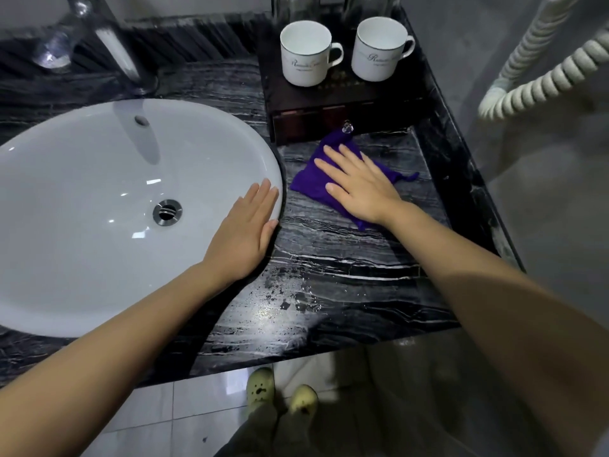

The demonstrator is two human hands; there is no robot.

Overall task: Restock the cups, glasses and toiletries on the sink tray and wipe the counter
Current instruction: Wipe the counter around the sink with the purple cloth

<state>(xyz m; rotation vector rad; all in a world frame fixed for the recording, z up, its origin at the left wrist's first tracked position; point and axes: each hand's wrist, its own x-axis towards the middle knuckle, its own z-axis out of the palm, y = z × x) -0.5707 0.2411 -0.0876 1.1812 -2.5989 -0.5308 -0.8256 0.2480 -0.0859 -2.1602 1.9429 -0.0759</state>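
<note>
My right hand (357, 184) lies flat with straight fingers on a purple cloth (316, 183), pressing it onto the black marble counter (329, 268) just in front of the dark wooden tray (333, 100). Two white mugs (308, 52) (379, 47) stand upright on the tray, handles to the right. Behind them are clear glasses (296, 6), cut off by the top edge. My left hand (247, 235) rests flat on the right rim of the white sink basin (99, 209).
A chrome faucet (122, 57) rises behind the basin. A coiled white cord (540, 70) hangs at the right by the grey wall. Wet patches shine on the counter near its front edge (290, 305). My feet in pale shoes (280, 390) stand on the tiled floor.
</note>
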